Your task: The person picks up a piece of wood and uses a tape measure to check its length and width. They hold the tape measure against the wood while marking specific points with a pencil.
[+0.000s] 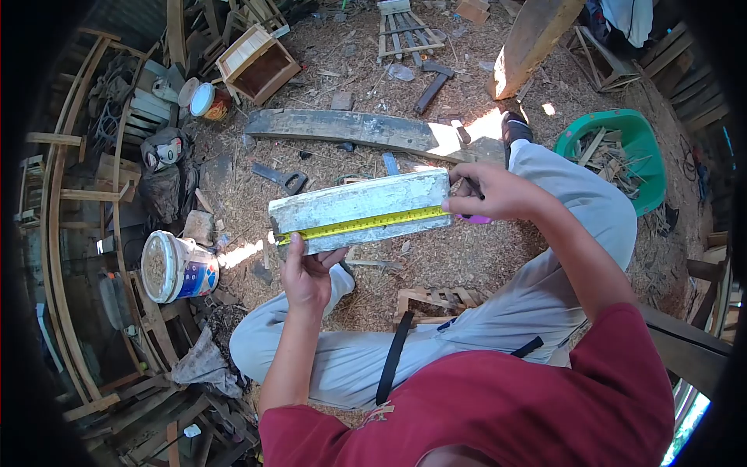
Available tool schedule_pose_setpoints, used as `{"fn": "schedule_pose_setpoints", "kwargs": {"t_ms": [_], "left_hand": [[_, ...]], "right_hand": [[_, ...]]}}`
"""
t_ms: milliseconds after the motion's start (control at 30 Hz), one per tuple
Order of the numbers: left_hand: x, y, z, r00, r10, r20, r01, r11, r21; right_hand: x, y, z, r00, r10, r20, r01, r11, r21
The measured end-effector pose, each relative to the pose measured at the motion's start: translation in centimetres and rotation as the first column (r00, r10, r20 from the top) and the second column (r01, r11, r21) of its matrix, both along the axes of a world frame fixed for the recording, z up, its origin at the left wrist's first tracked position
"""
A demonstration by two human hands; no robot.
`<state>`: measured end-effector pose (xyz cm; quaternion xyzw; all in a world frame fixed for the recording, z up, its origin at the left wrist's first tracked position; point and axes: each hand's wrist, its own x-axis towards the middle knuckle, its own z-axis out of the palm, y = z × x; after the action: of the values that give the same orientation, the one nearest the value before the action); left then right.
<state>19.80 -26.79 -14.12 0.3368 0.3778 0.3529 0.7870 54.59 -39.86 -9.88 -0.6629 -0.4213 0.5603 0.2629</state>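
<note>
A whitish, worn wooden board (358, 198) is held up over my lap, tilted slightly up to the right. Across its face lies a yellow tape measure blade (366, 222). My left hand (306, 272) grips the board's lower left edge, its thumb pressing the tape's end. My right hand (486, 192) is at the board's right end, fingers closed round the edge and the tape. Just under the right hand a pink tape case (473, 219) shows in part.
A long dark beam (350, 128) lies ahead on the ground, with a handsaw (282, 178) nearer. White bucket (179, 267) at left; green tub (615, 156) of wood scraps at right. A small slatted wooden piece (440, 300) lies between my legs. A wooden box (258, 64) stands further off.
</note>
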Motion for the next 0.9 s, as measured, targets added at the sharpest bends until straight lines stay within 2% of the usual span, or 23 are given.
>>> {"fn": "schedule_pose_setpoints", "kwargs": {"t_ms": [100, 200, 300, 467, 600, 733, 833, 900], "left_hand": [[0.1, 0.1, 0.0, 1.000, 0.013, 0.001, -0.013, 1.000, -0.015], [0.3, 0.1, 0.0, 0.999, 0.034, 0.007, -0.034, 0.999, -0.021], [0.3, 0.2, 0.1, 0.999, 0.039, -0.005, -0.039, 0.999, -0.007], [0.2, 0.3, 0.2, 0.998, 0.059, -0.013, -0.058, 0.998, 0.005], [-0.3, 0.6, 0.2, 0.997, 0.072, 0.013, -0.072, 0.997, 0.003], [0.0, 0.5, 1.0, 0.992, 0.099, -0.082, -0.096, 0.995, 0.039], [-0.3, 0.6, 1.1, 0.997, 0.067, 0.025, -0.067, 0.997, 0.031], [-0.4, 0.7, 1.2, 0.997, 0.080, 0.002, -0.080, 0.997, 0.017]], "right_hand": [[-0.1, -0.7, -0.7, 0.975, 0.089, 0.202, -0.113, 0.987, 0.113], [0.3, -0.8, -0.9, 0.962, 0.117, 0.247, -0.156, 0.977, 0.146], [0.2, -1.0, -1.4, 0.985, 0.128, 0.112, -0.144, 0.977, 0.157], [-0.1, -0.4, -3.7, 0.996, 0.090, -0.013, -0.088, 0.994, 0.070], [-0.2, 0.3, -3.1, 0.988, 0.020, -0.154, -0.023, 0.999, -0.024], [0.0, 0.8, -4.7, 0.944, -0.098, -0.315, 0.038, 0.981, -0.190], [0.0, 1.0, -3.6, 0.886, -0.192, -0.423, 0.065, 0.953, -0.295], [-0.3, 1.0, -2.4, 0.861, -0.215, -0.462, 0.067, 0.947, -0.315]]}}
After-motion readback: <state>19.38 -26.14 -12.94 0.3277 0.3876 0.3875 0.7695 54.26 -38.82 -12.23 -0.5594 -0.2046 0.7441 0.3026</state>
